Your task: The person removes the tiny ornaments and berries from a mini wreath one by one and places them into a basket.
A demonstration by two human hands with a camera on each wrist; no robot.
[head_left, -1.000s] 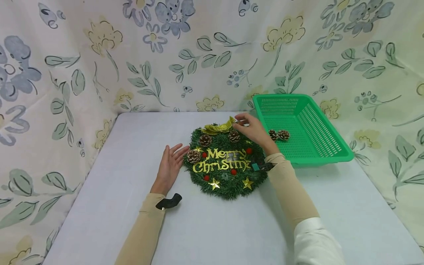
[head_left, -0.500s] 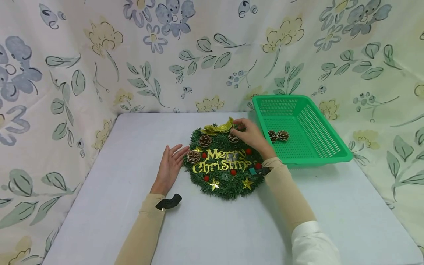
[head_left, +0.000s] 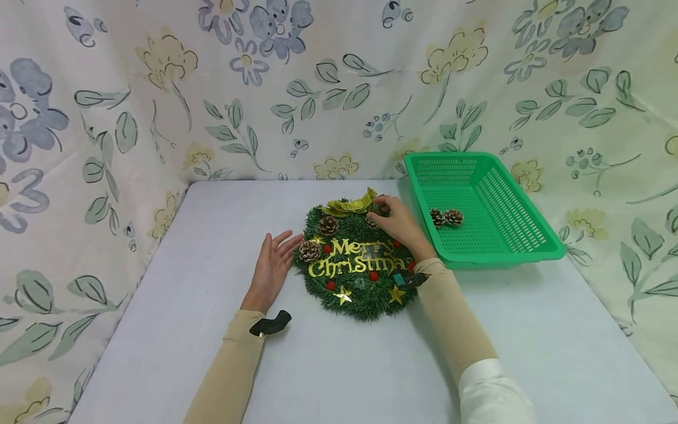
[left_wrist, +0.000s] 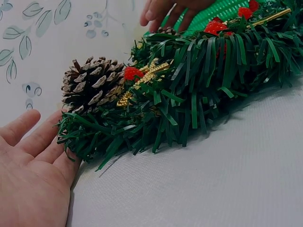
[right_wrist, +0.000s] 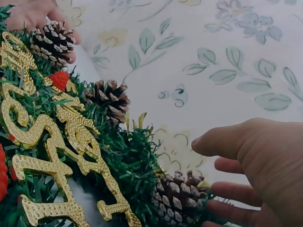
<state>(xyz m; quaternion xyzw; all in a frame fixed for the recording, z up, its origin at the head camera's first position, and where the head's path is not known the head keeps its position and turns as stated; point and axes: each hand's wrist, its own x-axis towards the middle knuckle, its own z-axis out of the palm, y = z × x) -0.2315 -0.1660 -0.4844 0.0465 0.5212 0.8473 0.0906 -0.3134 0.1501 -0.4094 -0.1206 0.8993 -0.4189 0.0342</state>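
A green tinsel wreath (head_left: 360, 307) lies on the table with gold "Merry Christmas" lettering (head_left: 352, 266), red berries and gold stars. Along its upper left sit two pine cones (head_left: 328, 225), near a gold ribbon (head_left: 346, 207). Another pine cone (right_wrist: 177, 198), at the upper right of the wreath, is partly covered in the head view by my right hand (head_left: 404, 227). That hand's fingers are beside this cone, thumb held apart, nothing visibly gripped; contact is unclear. My left hand (head_left: 270, 271) is palm up with fingers extended, fingertips at the wreath's left edge (left_wrist: 71, 137).
A green plastic basket (head_left: 529, 257) stands at the right, behind my right forearm, with two pine cones (head_left: 453, 217) inside. A floral curtain (head_left: 339, 106) hangs along the back of the white table (head_left: 339, 371).
My right hand has drawn back from the gold ribbon, slightly nearer to me, and now covers part of the upper right pine cone. The left hand stays in place.
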